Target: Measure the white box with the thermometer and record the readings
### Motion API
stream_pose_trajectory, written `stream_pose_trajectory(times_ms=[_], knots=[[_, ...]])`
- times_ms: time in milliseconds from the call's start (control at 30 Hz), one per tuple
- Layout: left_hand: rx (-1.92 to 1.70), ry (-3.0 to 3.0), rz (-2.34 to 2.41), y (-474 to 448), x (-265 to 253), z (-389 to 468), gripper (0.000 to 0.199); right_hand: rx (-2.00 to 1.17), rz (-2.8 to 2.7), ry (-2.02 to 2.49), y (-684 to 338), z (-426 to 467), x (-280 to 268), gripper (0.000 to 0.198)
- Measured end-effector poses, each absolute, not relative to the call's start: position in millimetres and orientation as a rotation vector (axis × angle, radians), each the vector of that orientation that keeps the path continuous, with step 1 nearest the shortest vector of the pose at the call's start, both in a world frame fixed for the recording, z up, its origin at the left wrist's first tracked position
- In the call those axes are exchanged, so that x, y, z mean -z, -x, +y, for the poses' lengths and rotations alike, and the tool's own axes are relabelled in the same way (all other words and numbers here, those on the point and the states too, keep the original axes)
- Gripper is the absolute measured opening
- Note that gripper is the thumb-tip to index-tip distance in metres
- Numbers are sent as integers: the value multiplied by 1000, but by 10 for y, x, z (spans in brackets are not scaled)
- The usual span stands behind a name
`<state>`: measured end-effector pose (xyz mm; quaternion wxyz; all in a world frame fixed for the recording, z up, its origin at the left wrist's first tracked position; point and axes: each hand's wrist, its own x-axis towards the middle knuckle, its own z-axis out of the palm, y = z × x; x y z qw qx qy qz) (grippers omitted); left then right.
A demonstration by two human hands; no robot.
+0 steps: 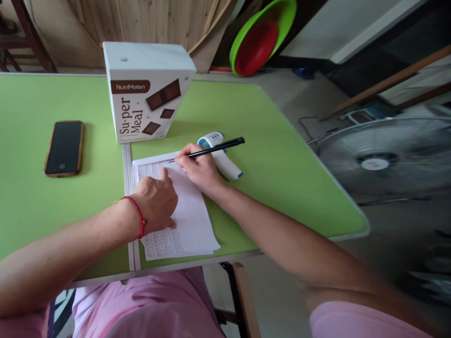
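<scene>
My right hand (199,169) grips a black pen (225,145), its tip on the upper part of a sheet of paper (192,213). Rows of small handwriting fill the left part of the sheet, while its right part is blank. Across the writing rests my left hand (157,202), holding nothing, with index finger and thumb stretched out and pressing on the paper; the other fingers are partly hidden. A red cord bracelet (137,213) circles the left wrist. Just beyond my right hand lies a white and blue forehead thermometer (227,164), partly covered by the hand and pen.
A white NutriMotion box (151,94) stands upright behind the paper on the green folding table (282,188). To the left lies a phone (64,148). Beyond the table's right edge is a standing fan (375,162); green and red basins (262,37) lean at the back.
</scene>
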<state>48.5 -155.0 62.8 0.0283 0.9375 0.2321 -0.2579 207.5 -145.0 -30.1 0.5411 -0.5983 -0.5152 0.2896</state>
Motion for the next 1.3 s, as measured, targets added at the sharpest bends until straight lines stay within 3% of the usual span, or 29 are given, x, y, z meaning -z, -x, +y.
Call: stream_pose_trajectory(times_ms=[100, 367, 1300], knots=[[778, -2896, 743, -494, -616, -1545, 84, -762, -1204, 1429, -2122, -1409, 273, 9], [759, -2905, 729, -493, -580, -1515, 89, -350, -1433, 1361, -2039, -1513, 341, 10], [757, -2877, 728, -490, -578, -1502, 91, -335, -1461, 1425, -2025, -1490, 382, 10]])
